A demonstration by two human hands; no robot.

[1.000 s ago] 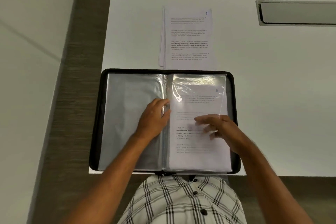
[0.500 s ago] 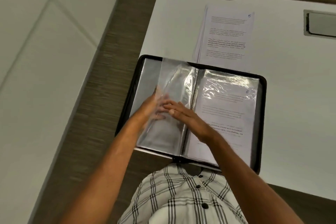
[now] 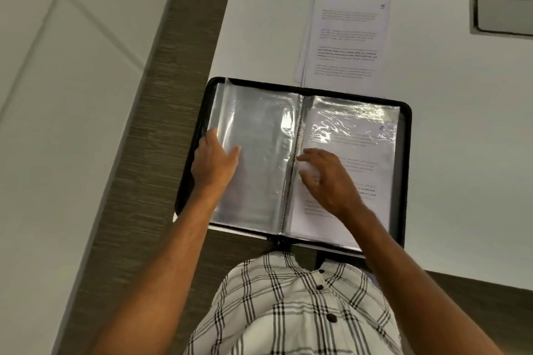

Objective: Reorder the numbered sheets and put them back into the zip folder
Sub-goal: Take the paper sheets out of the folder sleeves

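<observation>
A black zip folder (image 3: 403, 170) lies open at the white table's front left corner. Its clear sleeves are spread to both sides of the spiral spine (image 3: 295, 158). The right sleeve holds the sheet numbered 6 (image 3: 363, 158). The left clear sleeve (image 3: 259, 135) looks empty. My left hand (image 3: 212, 160) holds that sleeve at its outer edge, thumb on top. Just right of the spine, my right hand (image 3: 326, 179) rests on the right sleeve with loosely spread fingers. Behind the folder lies a stack of loose sheets (image 3: 346, 43), the one numbered 5 on top.
The white table (image 3: 461, 124) has a rectangular recessed slot (image 3: 501, 13) at the back right. The folder's near edge overhangs the table's front edge, above my checked shirt. A brown textured panel (image 3: 150, 124) runs along the table's left side.
A clear sleeve has been turned from right to left and now lies flat on the left. My left hand moved out to its edge, and my right hand shifted back right of the spine.
</observation>
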